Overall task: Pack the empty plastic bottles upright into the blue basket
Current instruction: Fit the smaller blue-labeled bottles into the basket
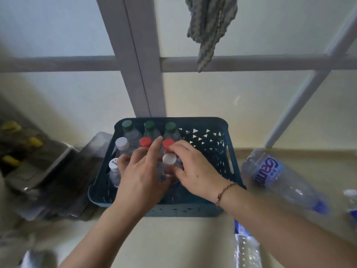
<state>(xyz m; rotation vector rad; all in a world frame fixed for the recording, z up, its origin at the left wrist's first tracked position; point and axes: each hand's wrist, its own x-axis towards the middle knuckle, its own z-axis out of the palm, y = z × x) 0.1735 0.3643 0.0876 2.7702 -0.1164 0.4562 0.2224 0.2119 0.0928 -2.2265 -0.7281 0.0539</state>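
The blue basket (222, 167) stands on the floor against a glass door. Several clear bottles stand upright in its left part: three green-capped ones (149, 125) at the back, a white-capped one (122, 143) and two red-capped ones (145, 142) in the middle row, and a white-capped one (113, 165) at the front left. Both hands are over the basket. My right hand (193, 169) grips a white-capped bottle (169, 159) by its shoulder. My left hand (141, 175) presses against that bottle's left side, fingers spread. The basket's right part holds nothing.
A large clear bottle with a purple label (274, 175) lies on the floor to the right of the basket. Another bottle (246, 248) lies under my right forearm, and part of one shows at the right edge (350, 206). Dark clutter sits to the left. A cloth (210, 26) hangs above.
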